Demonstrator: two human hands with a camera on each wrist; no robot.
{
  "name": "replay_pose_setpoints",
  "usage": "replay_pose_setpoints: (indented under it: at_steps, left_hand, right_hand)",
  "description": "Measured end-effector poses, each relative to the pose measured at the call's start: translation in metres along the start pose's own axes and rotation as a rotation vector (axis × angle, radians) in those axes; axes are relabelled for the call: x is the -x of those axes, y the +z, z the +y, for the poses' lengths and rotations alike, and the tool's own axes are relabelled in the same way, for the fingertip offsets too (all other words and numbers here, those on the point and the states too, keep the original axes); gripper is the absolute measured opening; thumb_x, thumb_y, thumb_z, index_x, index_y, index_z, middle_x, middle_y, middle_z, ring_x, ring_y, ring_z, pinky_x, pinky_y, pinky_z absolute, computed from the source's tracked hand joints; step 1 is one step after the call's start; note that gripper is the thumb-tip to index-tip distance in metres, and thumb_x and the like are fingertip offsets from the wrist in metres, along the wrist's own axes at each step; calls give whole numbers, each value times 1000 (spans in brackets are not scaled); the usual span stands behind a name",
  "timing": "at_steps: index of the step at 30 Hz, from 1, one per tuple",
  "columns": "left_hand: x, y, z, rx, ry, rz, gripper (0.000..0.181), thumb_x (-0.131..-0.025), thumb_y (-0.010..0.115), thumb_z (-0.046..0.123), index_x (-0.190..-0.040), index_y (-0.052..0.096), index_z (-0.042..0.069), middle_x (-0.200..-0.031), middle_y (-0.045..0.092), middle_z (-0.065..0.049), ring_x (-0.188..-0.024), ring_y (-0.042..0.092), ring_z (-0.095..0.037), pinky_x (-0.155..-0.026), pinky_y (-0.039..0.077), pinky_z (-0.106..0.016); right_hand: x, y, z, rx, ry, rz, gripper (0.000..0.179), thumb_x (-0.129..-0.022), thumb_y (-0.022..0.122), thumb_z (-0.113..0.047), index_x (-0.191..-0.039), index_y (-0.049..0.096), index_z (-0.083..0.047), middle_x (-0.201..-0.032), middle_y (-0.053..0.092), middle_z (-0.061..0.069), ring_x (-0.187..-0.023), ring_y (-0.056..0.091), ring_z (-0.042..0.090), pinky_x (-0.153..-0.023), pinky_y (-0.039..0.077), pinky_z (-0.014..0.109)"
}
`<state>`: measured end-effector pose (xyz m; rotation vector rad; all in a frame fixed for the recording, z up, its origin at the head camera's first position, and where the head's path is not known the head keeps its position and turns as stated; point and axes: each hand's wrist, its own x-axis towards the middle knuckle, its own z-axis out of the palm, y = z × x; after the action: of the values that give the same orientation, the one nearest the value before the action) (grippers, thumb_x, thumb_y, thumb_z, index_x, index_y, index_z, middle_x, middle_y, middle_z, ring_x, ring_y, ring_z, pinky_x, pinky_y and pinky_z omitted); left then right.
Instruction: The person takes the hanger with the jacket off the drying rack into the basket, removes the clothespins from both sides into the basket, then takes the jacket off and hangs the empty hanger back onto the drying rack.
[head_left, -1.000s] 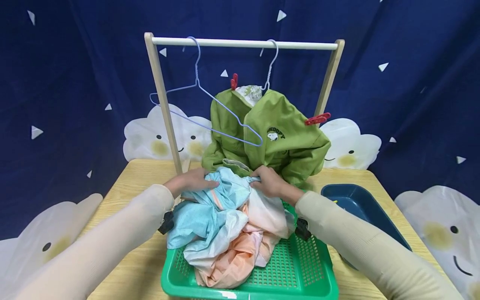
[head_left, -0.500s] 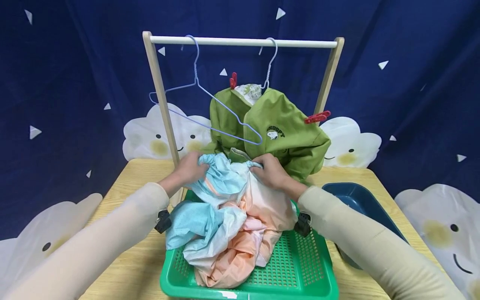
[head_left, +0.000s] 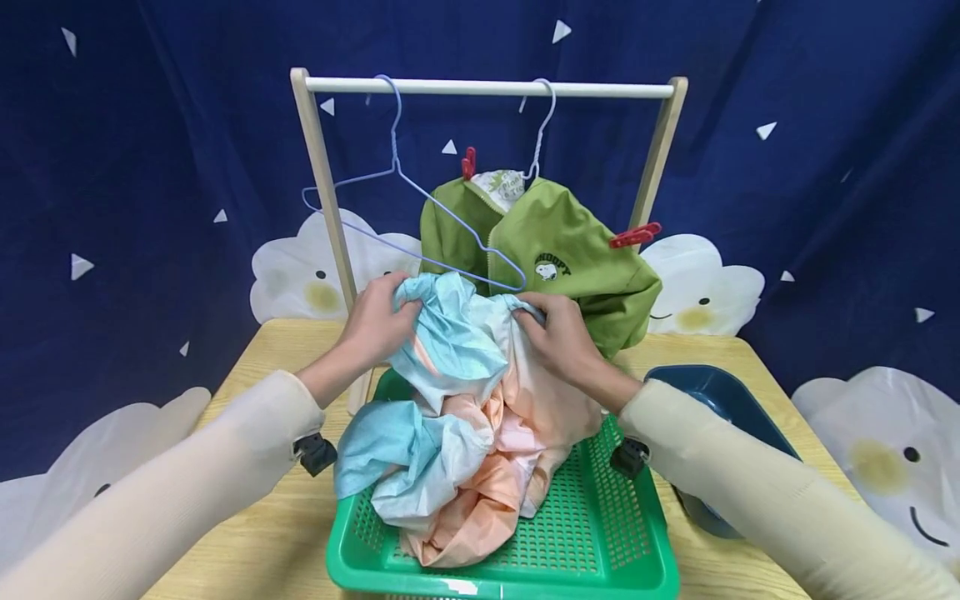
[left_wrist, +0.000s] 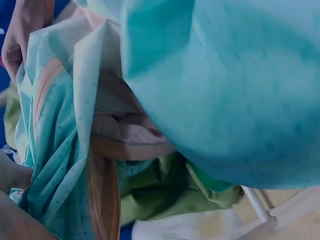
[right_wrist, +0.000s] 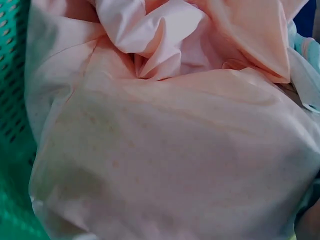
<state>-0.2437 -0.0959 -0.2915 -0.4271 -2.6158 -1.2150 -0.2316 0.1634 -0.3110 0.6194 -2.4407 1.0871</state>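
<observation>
I have the left hand (head_left: 378, 321) pinching the raised blue edge of the jacket (head_left: 457, 358), and the right hand (head_left: 561, 333) gripping that edge farther along, above the basket (head_left: 347, 568); its lower folds lie heaped inside. I'd judge the cloth light, limp and perhaps slippery, so it should sag wherever I give it no support. I'd take hold at the gathered edge, hands well apart, and avoid the peach zip (left_wrist: 46, 82), probably its stiffest part.
</observation>
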Motion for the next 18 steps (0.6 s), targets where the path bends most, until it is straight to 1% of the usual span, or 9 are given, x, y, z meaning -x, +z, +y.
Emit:
replay_pose_setpoints:
  at_steps: [2, 4, 6, 7, 9, 12, 14, 16, 18]
  left_hand:
    - [8, 1, 7, 29, 38, -20, 21, -97, 54, 5, -115, 64, 3, -110, 68, -17, -103, 61, -31, -93, 49, -47]
    - [17, 4, 13, 51, 82, -64, 22, -98, 52, 4, -117, 63, 3, -116, 68, -16, -109, 62, -31, -97, 49, -49]
    - [28, 8, 16, 73, 117, -125, 22, -99, 51, 5, -118, 62, 5, -119, 69, -14, -114, 63, -29, -100, 49, -49]
    - [34, 9, 17, 80, 135, -163, 20, -100, 51, 5, -117, 62, 6, -118, 69, -13, -112, 63, -28, -100, 49, -48]
    - [44, 13, 18, 78, 164, -245, 17, -101, 52, 7, -116, 62, 8, -115, 69, -10, -108, 63, -24, -96, 50, -44]
    - [58, 18, 17, 34, 182, -388, 19, -101, 57, 13, -119, 62, 10, -114, 68, -6, -102, 62, -19, -90, 50, -39]
    - [64, 21, 16, -11, 184, -508, 26, -101, 59, 18, -126, 60, 10, -121, 68, -7, -108, 63, -20, -91, 51, -40]
    - [69, 25, 15, -53, 163, -648, 36, -102, 59, 25, -135, 57, 9, -132, 64, -8, -120, 62, -24, -99, 50, -42]
    - [72, 28, 14, -97, 132, -798, 46, -103, 58, 30, -143, 52, 8, -143, 58, -11, -135, 54, -28, -110, 45, -46]
  right_hand:
    - [7, -5, -4, 24, -58, -18, 21, -96, 63, -2, -114, 73, 1, -112, 75, 18, -105, 71, 30, -94, 55, 45]
    - [17, -10, -7, 59, -127, -59, 21, -96, 62, -1, -113, 73, 2, -121, 72, 18, -113, 68, 31, -97, 53, 47]
    - [28, -15, -11, 98, -192, -118, 19, -96, 60, 0, -111, 72, 0, -132, 65, 18, -119, 64, 32, -99, 52, 48]
    - [33, -17, -14, 112, -216, -154, 19, -96, 59, 1, -109, 72, -1, -137, 61, 17, -122, 63, 33, -99, 52, 48]
    - [44, -19, -18, 128, -232, -236, 18, -95, 57, 0, -106, 72, -4, -145, 54, 17, -123, 61, 33, -96, 52, 48]
    - [58, -22, -21, 142, -202, -410, 18, -96, 56, -3, -105, 71, -9, -151, 49, 17, -130, 57, 33, -97, 51, 48]
    - [65, -23, -22, 153, -174, -539, 18, -97, 56, -6, -106, 70, -11, -150, 50, 18, -135, 54, 35, -100, 50, 49]
    - [70, -22, -20, 163, -169, -650, 18, -98, 56, -7, -108, 70, -11, -146, 55, 17, -139, 51, 36, -103, 49, 51]
    - [75, -19, -17, 167, -168, -744, 17, -99, 57, -9, -110, 70, -12, -139, 60, 14, -135, 55, 32, -104, 49, 48]
